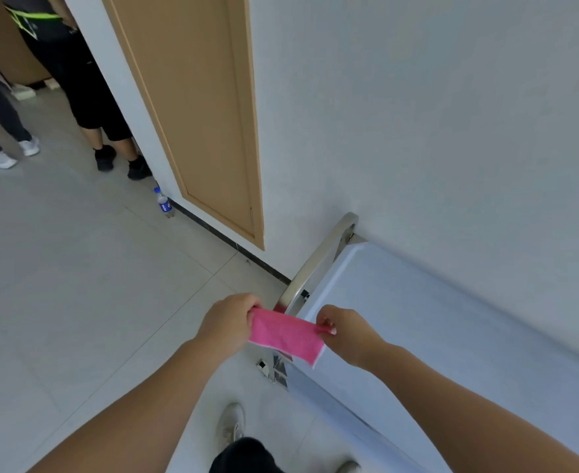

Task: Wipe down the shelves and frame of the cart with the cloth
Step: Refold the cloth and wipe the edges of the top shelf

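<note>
A pink cloth (286,335) is stretched between my two hands, just above the near end of the cart's steel handle (319,259). My left hand (228,322) pinches its left edge. My right hand (344,331) pinches its right edge. The cart's white top shelf (452,336) runs to the right along the wall. Below the cloth a bit of the cart's metal frame (279,370) shows; the lower shelves are hidden.
A tan door (196,114) stands in the white wall behind the cart. A plastic bottle (163,202) sits on the tiled floor by the skirting. Two people's legs (86,97) stand at the upper left. My own shoes (231,425) are near the cart.
</note>
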Available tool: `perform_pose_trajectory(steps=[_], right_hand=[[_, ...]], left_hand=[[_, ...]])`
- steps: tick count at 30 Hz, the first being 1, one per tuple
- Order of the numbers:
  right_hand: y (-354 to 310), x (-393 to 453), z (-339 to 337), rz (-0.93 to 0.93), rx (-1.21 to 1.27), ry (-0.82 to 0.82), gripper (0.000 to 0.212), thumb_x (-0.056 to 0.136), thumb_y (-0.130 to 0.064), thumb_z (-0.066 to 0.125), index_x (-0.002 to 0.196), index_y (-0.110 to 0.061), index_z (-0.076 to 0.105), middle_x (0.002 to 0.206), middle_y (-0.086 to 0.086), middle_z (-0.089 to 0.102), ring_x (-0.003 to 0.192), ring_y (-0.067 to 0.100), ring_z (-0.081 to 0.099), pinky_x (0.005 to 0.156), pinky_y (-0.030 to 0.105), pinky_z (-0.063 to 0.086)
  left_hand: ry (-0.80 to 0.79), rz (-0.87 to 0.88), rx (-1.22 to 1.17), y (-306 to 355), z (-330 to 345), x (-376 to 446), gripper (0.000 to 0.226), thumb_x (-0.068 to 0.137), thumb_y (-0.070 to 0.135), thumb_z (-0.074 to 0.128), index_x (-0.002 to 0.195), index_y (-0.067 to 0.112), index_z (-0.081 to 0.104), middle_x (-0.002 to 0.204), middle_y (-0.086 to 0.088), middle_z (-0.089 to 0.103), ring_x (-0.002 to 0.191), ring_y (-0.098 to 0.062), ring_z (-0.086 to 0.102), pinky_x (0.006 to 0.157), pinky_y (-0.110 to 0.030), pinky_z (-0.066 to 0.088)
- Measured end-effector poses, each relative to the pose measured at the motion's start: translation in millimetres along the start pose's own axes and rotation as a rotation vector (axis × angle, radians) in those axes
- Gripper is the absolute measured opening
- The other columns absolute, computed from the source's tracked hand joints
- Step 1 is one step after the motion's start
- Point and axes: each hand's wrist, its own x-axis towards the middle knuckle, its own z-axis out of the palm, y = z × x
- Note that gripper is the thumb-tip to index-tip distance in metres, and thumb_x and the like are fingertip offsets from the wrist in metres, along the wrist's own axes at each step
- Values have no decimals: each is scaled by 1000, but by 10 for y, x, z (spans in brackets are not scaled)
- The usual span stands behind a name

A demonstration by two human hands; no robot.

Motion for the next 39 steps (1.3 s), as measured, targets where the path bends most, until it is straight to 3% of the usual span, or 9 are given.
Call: perform_pose_trajectory(steps=[3, 6, 10, 12, 15, 17, 22, 31, 39], right_hand=[[-80, 226, 19, 107, -19, 48, 11, 91, -15, 51, 97, -20, 58, 92, -1, 63, 84, 17, 59, 78, 30, 51], [-169, 364, 56, 253, -5, 125, 14, 88, -12, 48, 93, -19, 59, 87, 1, 63, 77, 18, 57, 67, 28, 48], [-214, 428, 156, 415, 32, 180, 14, 87, -12, 47, 85, -21, 58, 80, -1, 60, 68, 15, 54, 53, 23, 41], [-209, 412, 199, 470, 63, 217, 14, 88, -12, 47, 84, -21, 58, 78, -1, 59, 64, 12, 52, 53, 23, 41], [-209, 334, 260, 522, 96, 253, 15, 87, -12, 48, 84, -23, 59, 77, -1, 60, 64, 13, 54, 54, 24, 43], [-210, 257, 291, 540, 103, 253, 14, 87, -15, 50, 89, -24, 61, 83, -2, 63, 71, 16, 58, 57, 25, 44], [-142, 6, 190, 499, 49, 246, 22, 89, -24, 55, 111, -25, 60, 105, -10, 62, 87, 11, 58, 73, 21, 41], [77, -687, -132, 370, -14, 250, 21, 89, -25, 55, 108, -24, 62, 96, -11, 64, 80, 11, 61, 76, 25, 48], [134, -848, -217, 255, -64, 242, 23, 90, -25, 53, 111, -25, 61, 101, -10, 65, 85, 13, 60, 79, 26, 47]], left_hand=[[38, 27, 61, -139, 10, 276, 17, 92, 18, 49, 100, 21, 63, 93, 5, 65, 84, -12, 59, 72, -24, 50], [64, 95, 135, -242, 82, 474, 17, 91, 23, 49, 100, 23, 63, 101, 6, 57, 87, -10, 47, 73, -24, 38], [-64, 35, -235, -131, 280, 547, 16, 95, 22, 42, 107, 17, 52, 113, 0, 48, 77, -7, 54, 71, -17, 43], [-143, 63, -385, -53, 392, 493, 19, 96, 26, 38, 113, 20, 46, 116, 1, 49, 89, -10, 58, 75, -20, 47], [-255, 49, -464, 38, 550, 378, 50, 94, 34, 44, 139, 18, 28, 136, -1, 43, 120, -20, 50, 96, -33, 47], [-257, 2, -448, 92, 624, 358, 64, 93, 33, 48, 145, 17, 15, 145, -4, 36, 127, -22, 45, 101, -35, 44], [-186, -70, -431, 164, 749, 435, 72, 92, 31, 51, 146, 12, 8, 135, -6, 45, 119, -23, 51, 93, -26, 44], [-47, -135, -273, 335, 748, 411, 70, 92, 24, 52, 145, 10, 9, 140, -12, 42, 117, -28, 54, 91, -39, 51], [-104, -87, -24, 574, 606, 673, 65, 91, 24, 53, 140, 8, 13, 120, -15, 53, 97, -28, 61, 77, -39, 56]])
